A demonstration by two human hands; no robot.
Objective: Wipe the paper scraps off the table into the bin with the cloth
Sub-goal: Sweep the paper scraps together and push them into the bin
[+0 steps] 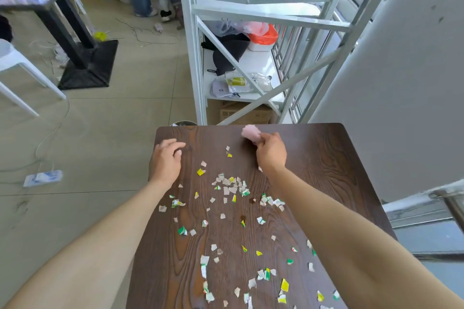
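Several small white, green and yellow paper scraps (231, 185) lie scattered over the dark wooden table (326, 158), from its middle down to the near edge. My right hand (271, 153) is closed on a bunched pink cloth (250, 133) near the table's far edge. My left hand (165, 158) rests flat at the far left edge, fingers slightly apart and holding nothing. Only a sliver of the bin's rim (185, 123) shows, just beyond the far left corner of the table.
A white metal shelf rack (251, 32) with bags and small items stands right behind the table. A white wall panel (401, 83) rises on the right. On the left are tiled floor, cables, a power strip (42, 178), a black table base (88, 65) and a white chair (15, 63).
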